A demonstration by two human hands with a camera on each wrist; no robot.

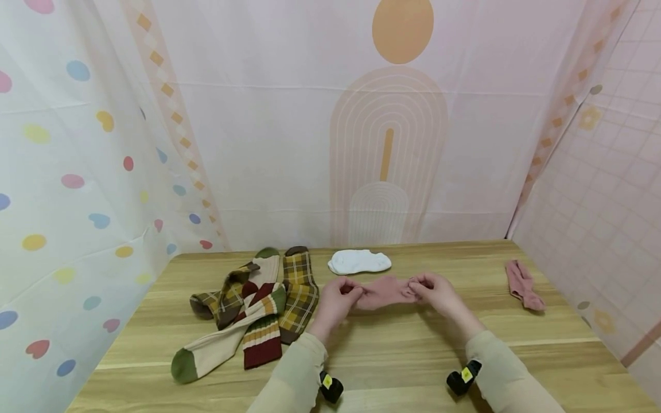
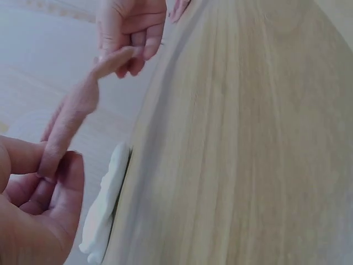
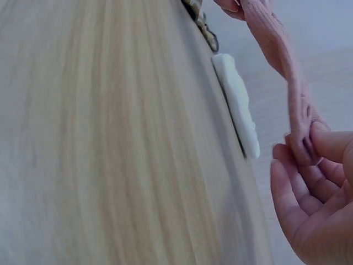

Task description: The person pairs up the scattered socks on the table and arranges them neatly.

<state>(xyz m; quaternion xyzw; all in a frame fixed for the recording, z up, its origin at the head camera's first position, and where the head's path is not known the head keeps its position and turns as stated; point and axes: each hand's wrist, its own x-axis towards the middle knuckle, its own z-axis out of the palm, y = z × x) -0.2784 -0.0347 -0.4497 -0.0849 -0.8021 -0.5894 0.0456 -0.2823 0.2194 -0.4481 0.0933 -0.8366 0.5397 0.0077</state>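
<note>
A pink sock (image 1: 386, 291) is stretched between both hands, held up above the wooden table in front of the body. My left hand (image 1: 338, 304) pinches one end between thumb and fingers. At the other end, my right hand (image 1: 439, 295) pinches the sock in the same way. In the left wrist view the sock (image 2: 77, 107) runs as a twisted band from the left hand (image 2: 41, 204) to the right hand (image 2: 132, 30). The right wrist view shows its end (image 3: 303, 127) folded between the thumb and fingers of the right hand (image 3: 320, 193).
A white pair of socks (image 1: 360, 261) lies behind the hands. Another pink sock (image 1: 524, 285) rests at the table's right side. To the left, brown plaid socks (image 1: 299, 292) and striped socks with green toes (image 1: 217, 350) overlap in a pile on the wooden table (image 1: 392, 367).
</note>
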